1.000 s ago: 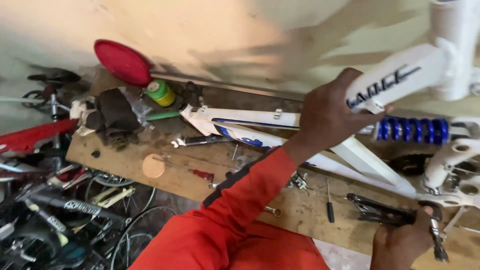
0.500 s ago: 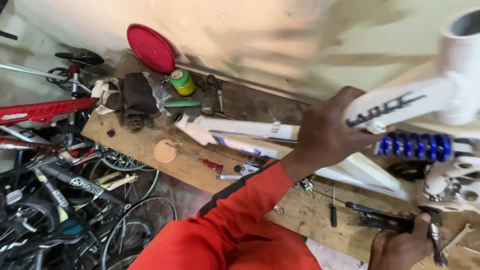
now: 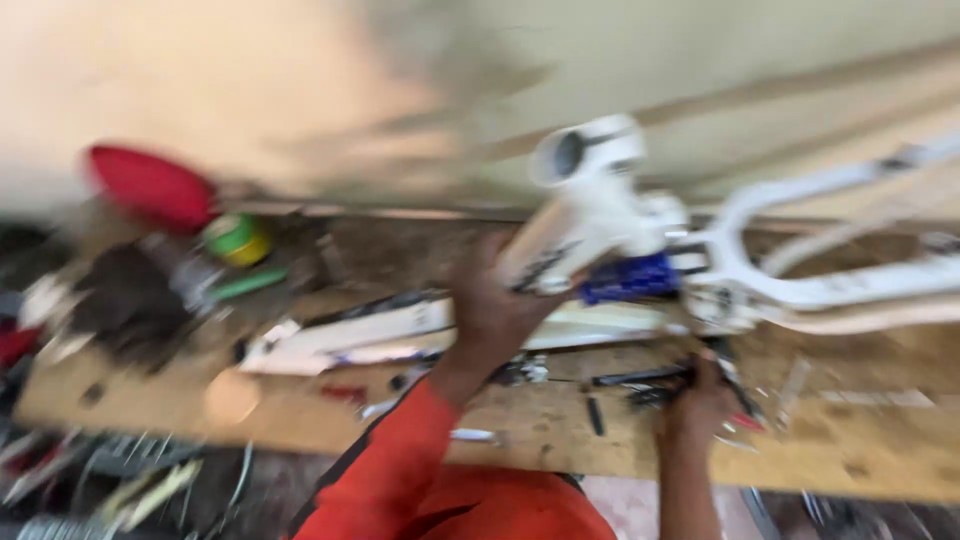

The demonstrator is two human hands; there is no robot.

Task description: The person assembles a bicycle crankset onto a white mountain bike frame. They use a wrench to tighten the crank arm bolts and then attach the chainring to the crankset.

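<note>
White-painted metal bicycle frame held over wooden tabletop.
Its thick tube is gripped by the left hand, beside a blue coil spring; a dark metal tool is clasped by the right hand. A red disc lies far left.

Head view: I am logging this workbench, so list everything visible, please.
White bicycle frame: one, white, above bench right of centre.
Blue coil spring: one, blue, on frame.
Wooden workbench: one, tan, across the view.
Red round lid: one, red, far left.
Green and yellow can: one, beside lid.
Dark hand tools: several, blurred, bench centre.
Left hand: orange sleeve, on frame.
Right hand: on tools; grip unclear.
</note>
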